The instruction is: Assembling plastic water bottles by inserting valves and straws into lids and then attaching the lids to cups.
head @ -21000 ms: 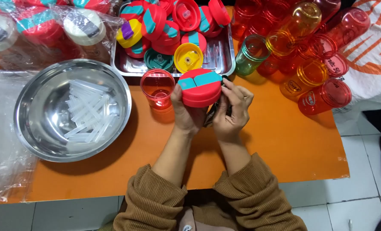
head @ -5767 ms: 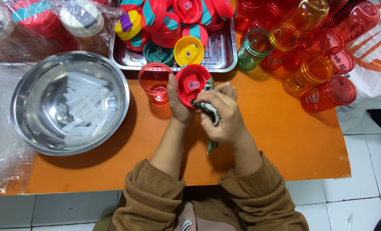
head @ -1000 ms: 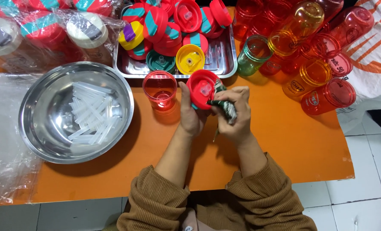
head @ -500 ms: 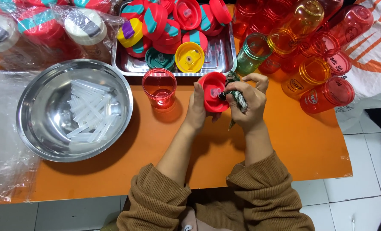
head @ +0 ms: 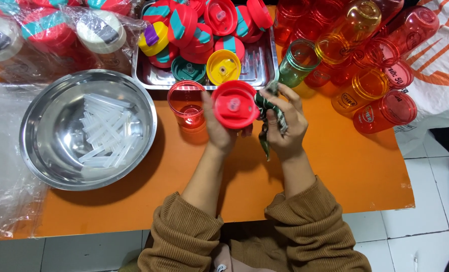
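Your left hand grips the red lid over the orange table, just before the steel tray, so keep it steady while your right hand, fingers closed on the dark cloth, wipes along the rim.

- 2 hands: left hand, right hand.
- 1 red lid in left grip.
- 1 dark cloth in right grip.
- 1 red cup upright on desk, just beside lid.
- 1 steel bowl; clear sticks inside, approx. a dozen+, exact no. unclear.
- 1 steel tray; lids piled in it: 1 yellow lid, 1 yellow/purple lid, 1 green lid, approx. 8 red/teal, overlap hides rest.
- 1 green jar.
- Red/orange bottles on sides at right: approx. 10, pile too dense for exact count.
- 3 wrapped lidded containers top left, poss. more off-frame.
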